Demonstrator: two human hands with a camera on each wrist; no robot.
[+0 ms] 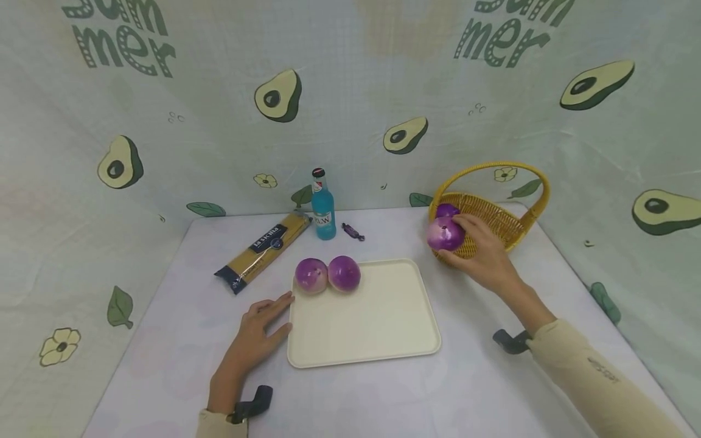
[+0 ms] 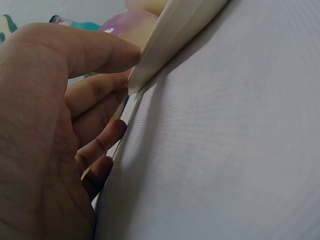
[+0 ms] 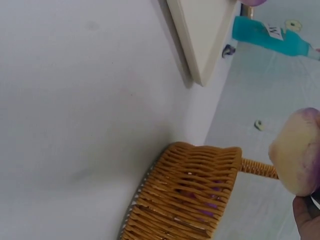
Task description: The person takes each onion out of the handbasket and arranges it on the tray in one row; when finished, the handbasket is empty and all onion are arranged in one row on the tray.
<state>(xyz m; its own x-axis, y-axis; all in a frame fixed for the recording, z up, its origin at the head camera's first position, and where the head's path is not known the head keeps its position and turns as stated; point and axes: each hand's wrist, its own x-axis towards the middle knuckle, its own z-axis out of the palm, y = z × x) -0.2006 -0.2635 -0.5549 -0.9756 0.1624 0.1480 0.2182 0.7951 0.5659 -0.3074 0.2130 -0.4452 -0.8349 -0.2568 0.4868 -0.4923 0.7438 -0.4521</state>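
In the head view my right hand (image 1: 484, 255) grips a purple-and-white turnip (image 1: 445, 233) between thumb and fingers, over the near left side of a yellow wicker basket (image 1: 501, 219). Behind it, another purple turnip (image 1: 447, 210) shows inside the basket. The right wrist view has the held turnip (image 3: 296, 152) at its right edge, pale side visible, with the basket's woven wall (image 3: 185, 192) below. My left hand (image 1: 254, 334) lies at the left edge of a cream rectangular tray (image 1: 364, 328), its fingers fairly straight and fingertips at the rim (image 2: 150, 62). Two turnips (image 1: 311, 275) (image 1: 344, 274) sit side by side in the tray's far left corner.
Behind the tray stand a blue bottle (image 1: 324, 210) and, beside it, a small purple wrapped candy (image 1: 353, 232). A pack of spaghetti (image 1: 265, 250) lies slantwise at the back left. The basket's tall handle (image 1: 493, 165) arches over it. A printed cloth (image 1: 350, 91) hangs behind the table.
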